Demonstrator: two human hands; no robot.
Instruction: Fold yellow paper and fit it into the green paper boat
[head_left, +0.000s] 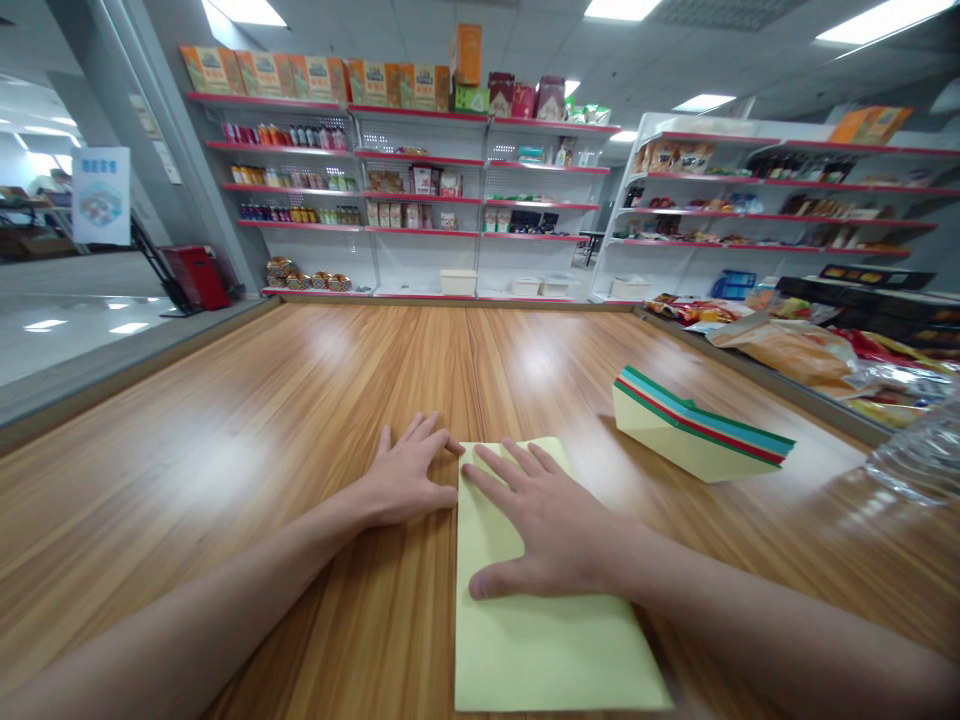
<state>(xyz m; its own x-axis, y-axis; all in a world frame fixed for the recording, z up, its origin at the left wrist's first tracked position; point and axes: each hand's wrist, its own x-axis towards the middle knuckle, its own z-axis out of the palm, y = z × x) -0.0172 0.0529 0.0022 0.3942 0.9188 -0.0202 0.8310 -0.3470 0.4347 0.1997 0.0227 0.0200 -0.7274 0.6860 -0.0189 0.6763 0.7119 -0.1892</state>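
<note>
A sheet of pale yellow paper (555,655) lies flat on the wooden table in front of me. It looks folded, with a straight edge on its left side, though I cannot make out the layers. My right hand (551,525) rests palm down on it, fingers spread and thumb apart. Beside that left edge, my left hand (411,473) lies on the table with fingers apart, its index finger and thumb at the paper's edge. To the right, a pale yellow folded paper piece (694,440), banded green, blue and red along its top, stands by itself.
The wooden table (360,370) has a raised rim. At the right are a clear plastic item (919,455), cut off by the frame, and packaged snacks (795,345) beyond the rim. Stocked shelves (420,200) stand behind; a red box (196,277) is on the floor at left.
</note>
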